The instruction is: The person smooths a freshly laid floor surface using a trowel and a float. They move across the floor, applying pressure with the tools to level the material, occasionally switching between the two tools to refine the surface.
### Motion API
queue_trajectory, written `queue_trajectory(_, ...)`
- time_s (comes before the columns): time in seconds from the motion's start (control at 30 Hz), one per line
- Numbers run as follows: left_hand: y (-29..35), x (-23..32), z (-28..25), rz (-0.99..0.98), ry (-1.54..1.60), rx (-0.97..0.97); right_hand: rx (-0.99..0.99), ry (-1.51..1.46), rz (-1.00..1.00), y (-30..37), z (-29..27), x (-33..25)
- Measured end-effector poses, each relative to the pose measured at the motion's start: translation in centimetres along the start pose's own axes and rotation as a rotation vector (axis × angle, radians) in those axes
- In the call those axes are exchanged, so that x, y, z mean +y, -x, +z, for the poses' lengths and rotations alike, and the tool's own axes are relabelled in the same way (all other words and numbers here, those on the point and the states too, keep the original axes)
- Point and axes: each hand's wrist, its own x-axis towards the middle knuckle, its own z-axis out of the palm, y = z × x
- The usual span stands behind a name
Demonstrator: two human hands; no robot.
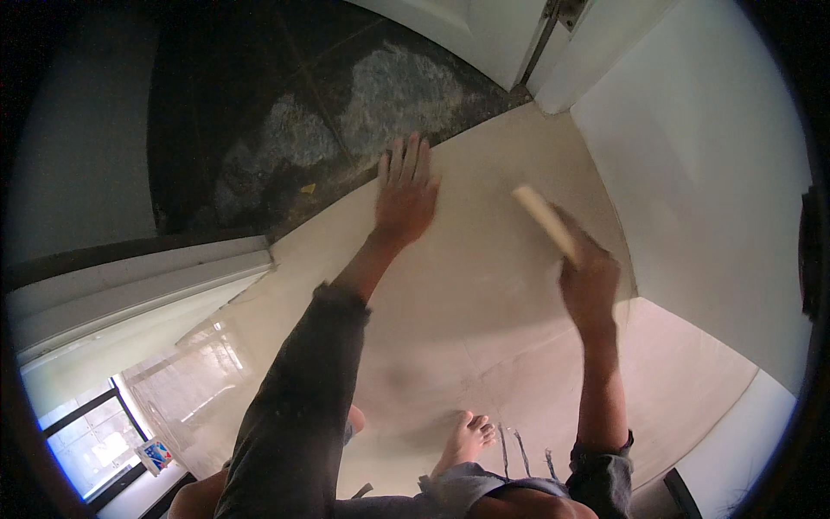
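My left hand point(405, 192) lies flat, fingers stretched out, at the far edge of a beige floor covering point(450, 285). Its fingertips reach the border with a dark, stained floor point(303, 95). To the right, my right hand point(592, 281) is closed around a pale, straight, bar-like object point(546, 223), which points up and to the left. The hand and the object are blurred, and I cannot make out the object's kind or whether it touches the floor covering.
White walls flank the floor covering: one on the right point(700, 190), a white ledge point(147, 298) on the left. A white door point(458, 35) stands at the top beside its frame. My bare foot point(467, 439) rests below. A bright window point(99, 445) shows at lower left.
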Motion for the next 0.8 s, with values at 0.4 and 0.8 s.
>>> queue_trajectory(0.4, 12.5, -0.8, -4.3, -0.267, 0.278, -0.139, -0.047, 0.449, -0.013, -13.3, 9.3, -6.4)
queue_trajectory(0.8, 12.3, -1.0, -4.4, -0.274, 0.303, -0.155, 0.125, 0.507, -0.176, -11.6, 10.6, -6.1)
